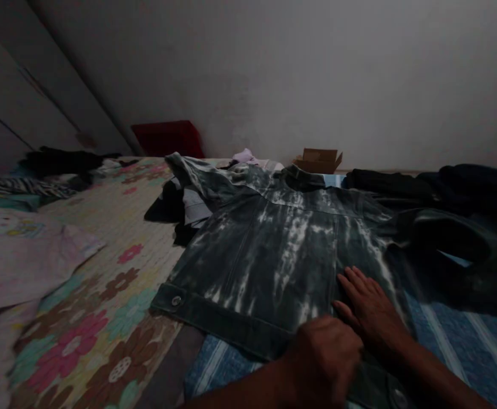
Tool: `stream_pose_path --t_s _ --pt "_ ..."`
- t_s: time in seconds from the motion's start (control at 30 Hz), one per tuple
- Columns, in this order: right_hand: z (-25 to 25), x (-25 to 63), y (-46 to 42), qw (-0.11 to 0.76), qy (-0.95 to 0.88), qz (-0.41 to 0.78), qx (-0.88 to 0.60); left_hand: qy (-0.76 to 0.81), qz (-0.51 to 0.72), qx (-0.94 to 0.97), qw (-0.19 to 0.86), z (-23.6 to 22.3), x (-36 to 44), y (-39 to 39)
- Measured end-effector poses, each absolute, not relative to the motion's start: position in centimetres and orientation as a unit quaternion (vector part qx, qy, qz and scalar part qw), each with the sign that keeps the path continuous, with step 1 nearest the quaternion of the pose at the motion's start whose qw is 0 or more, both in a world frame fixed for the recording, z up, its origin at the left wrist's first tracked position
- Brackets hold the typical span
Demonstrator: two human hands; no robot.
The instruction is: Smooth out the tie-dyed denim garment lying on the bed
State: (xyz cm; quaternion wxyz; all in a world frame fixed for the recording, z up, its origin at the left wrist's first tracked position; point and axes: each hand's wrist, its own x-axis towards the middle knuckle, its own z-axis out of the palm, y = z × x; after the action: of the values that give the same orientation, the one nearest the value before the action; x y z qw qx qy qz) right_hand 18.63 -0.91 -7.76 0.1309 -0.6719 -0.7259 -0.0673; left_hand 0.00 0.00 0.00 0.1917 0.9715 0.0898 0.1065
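A dark green denim jacket [274, 255] with whitish tie-dye streaks lies spread out, back side up, its collar toward the wall. One sleeve stretches to the far left, while the other bends out to the right and looks blurred. My right hand [367, 301] rests flat on the jacket's lower right part, fingers extended. Just left of it, my left hand [325, 355] is curled closed at the bottom hem, slightly smeared by motion; its fingertips are hidden. Metal buttons show at both ends of the hem.
Beneath the jacket is blue striped fabric [439, 335], beside a flowered bedspread [120, 318]. A pink garment [26, 255] lies at left. Folded dark clothes [393, 182] sit at the back right. A cardboard box [318, 161] and a red object [169, 139] stand by the wall.
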Motion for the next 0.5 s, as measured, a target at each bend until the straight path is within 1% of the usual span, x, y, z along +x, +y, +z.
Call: stream_pose_path --t_s 0.03,0.07,0.1,0.13,0.2,0.3,0.4,0.5 --pt "-7.9 18.6 -0.9 0.131 -0.727 -0.071 -0.67 0.168 0.16 0.956 0.179 -0.3 -1.2 0.9" --pt "-8.0 18.7 -0.9 0.13 -0.728 -0.075 -0.669 0.234 0.184 0.942 0.156 -0.6 -2.4 1.7" --pt "-8.1 18.7 -0.9 0.13 -0.727 -0.079 -0.669 0.288 0.181 0.93 0.135 -1.0 -3.5 2.4" --pt "-8.2 18.7 -0.9 0.13 -0.727 -0.083 -0.669 0.336 0.161 0.92 0.119 -1.2 -4.4 3.0" --pt "-8.4 18.8 -0.9 0.13 -0.729 -0.091 -0.666 0.399 0.078 0.906 0.115 -1.5 -5.7 3.9" --pt "-8.7 19.0 -1.0 0.128 -0.734 -0.102 -0.66 0.444 -0.007 0.882 0.16 -1.3 -6.7 4.7" --pt "-9.0 19.1 -1.0 0.126 -0.733 -0.108 -0.66 0.439 -0.038 0.875 0.2 -0.5 -7.1 5.1" --pt "-9.3 19.2 -1.1 0.132 -0.732 -0.113 -0.659 0.436 -0.048 0.873 0.214 0.0 -7.5 5.5"
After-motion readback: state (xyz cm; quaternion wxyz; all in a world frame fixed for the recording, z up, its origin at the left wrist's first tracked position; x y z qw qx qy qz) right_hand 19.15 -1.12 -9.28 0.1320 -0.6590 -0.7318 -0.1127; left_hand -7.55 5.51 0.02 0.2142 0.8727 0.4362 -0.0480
